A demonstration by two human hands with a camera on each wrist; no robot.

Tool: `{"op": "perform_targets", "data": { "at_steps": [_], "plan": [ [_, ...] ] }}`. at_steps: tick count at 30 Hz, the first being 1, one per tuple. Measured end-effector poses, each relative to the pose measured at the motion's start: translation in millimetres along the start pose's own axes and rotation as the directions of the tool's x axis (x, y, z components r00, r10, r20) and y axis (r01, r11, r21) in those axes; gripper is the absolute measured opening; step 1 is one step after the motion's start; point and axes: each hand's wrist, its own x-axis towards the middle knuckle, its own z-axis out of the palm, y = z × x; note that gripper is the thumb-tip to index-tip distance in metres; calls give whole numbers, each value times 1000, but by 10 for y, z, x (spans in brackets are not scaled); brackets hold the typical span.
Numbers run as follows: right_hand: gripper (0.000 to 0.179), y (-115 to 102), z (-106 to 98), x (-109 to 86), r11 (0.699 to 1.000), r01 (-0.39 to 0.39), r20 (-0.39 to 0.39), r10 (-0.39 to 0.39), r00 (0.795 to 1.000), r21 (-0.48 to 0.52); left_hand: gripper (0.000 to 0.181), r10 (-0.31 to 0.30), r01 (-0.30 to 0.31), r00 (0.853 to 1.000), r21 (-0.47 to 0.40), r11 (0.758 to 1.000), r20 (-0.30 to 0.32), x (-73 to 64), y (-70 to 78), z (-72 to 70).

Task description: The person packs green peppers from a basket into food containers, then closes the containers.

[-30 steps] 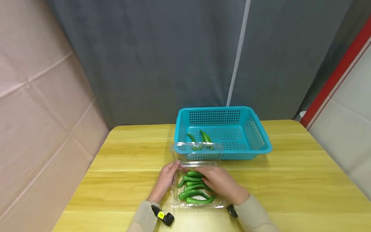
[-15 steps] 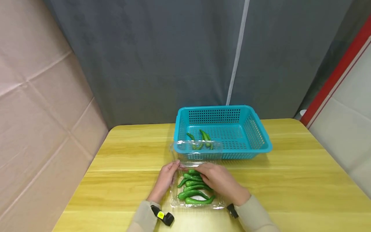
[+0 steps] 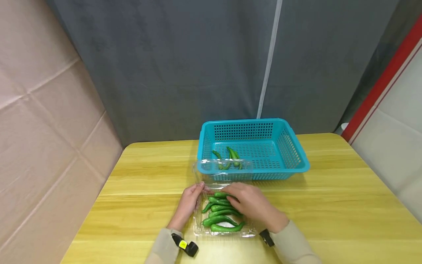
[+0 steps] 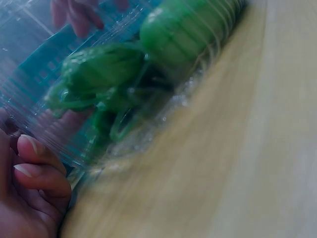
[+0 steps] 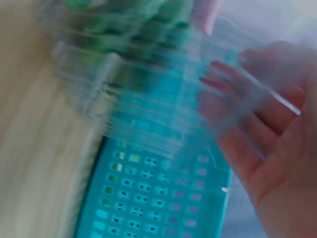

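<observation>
A clear plastic clamshell box (image 3: pixel 197 227) lies on the table with its lid (image 3: pixel 201 176) raised at the far side. Several green chili peppers (image 3: pixel 219 220) lie crosswise in rows inside it. At the box's left side, near the hinge, my left hand (image 3: pixel 187 205) pinches the plastic edge; curled fingers (image 4: pixel 42 178) show by a corner in the left wrist view. Over the far right part of the box is my right hand (image 3: pixel 252 203), fingers loosely bent near the farthest pepper (image 3: pixel 221 194). Whether they touch it is hidden. The right wrist view is blurred, with no pepper visible in the palm.
Behind the box stands a blue-green perforated basket (image 3: pixel 287 170), partly overlapped by the lid. A few green chili peppers (image 3: pixel 233 154) lie at its left. The wooden table (image 3: pixel 329 205) meets a dark curtain (image 3: pixel 184 73) at the back.
My right hand has drawn back slightly and lifted from the farthest pepper, whose upper part shows more. That pepper lies a little differently. The left hand stays at the box edge.
</observation>
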Motion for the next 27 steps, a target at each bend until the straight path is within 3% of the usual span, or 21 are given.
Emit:
{"op": "perform_targets", "data": {
  "at_steps": [5,14,17,22,27],
  "plan": [
    [25,14,-125,15,999,29,-90,-30,995,-16,50,10,-10,1000,-2,1000,27,7,4,-7],
    [21,65,-454,0,996,88,-278,-87,957,-10,48,42,-42,998,-3,999,46,6,-14,-16],
    [17,98,-552,-29,995,93,-352,-75,933,37,49,29,-29,998,-3,1000,50,-10,-32,-16],
    [19,199,-637,-76,992,104,-492,-56,869,71,47,5,-4,998,-12,1000,70,-43,-3,-19],
    [19,314,-644,-97,998,-9,-558,45,829,68,42,28,-25,994,-29,999,104,-98,186,-27]
  ]
}}
